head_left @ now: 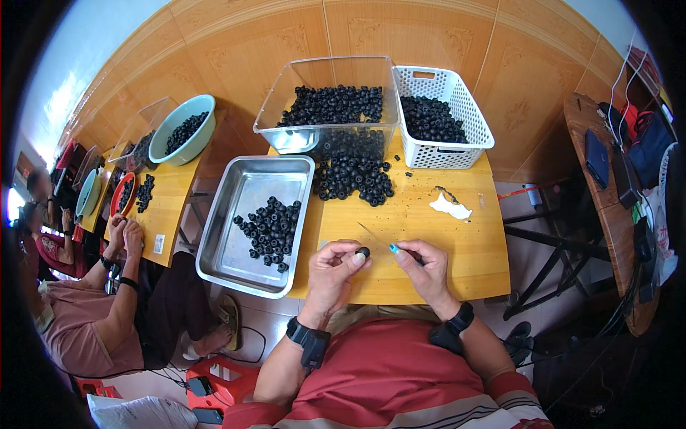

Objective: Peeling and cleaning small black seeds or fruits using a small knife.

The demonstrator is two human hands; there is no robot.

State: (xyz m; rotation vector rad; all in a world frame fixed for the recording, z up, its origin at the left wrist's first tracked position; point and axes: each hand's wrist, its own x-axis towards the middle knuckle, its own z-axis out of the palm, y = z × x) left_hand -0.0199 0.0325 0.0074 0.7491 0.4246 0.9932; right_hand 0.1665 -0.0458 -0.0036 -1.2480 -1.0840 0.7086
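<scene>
Between the thumb and fingers of my left hand (334,275) sits one small black round part (364,252). My right hand (423,270) pinches a thin pointed pick (371,233) with bright blue near the fingertips; its tip points up and left, apart from the black part. Beyond my hands, a heap of black ring-like parts (351,179) lies on the yellow wooden table (429,222). To the left, a steel tray (223,247) holds more of these parts, some showing a hole.
At the back stand a clear plastic bin (268,118) and a white perforated basket (457,152), both holding black parts. A crumpled white scrap (450,207) and dark crumbs lie right. Left, a co-worker (93,314) sits by a teal basin (161,129). A side table (593,179) stands right.
</scene>
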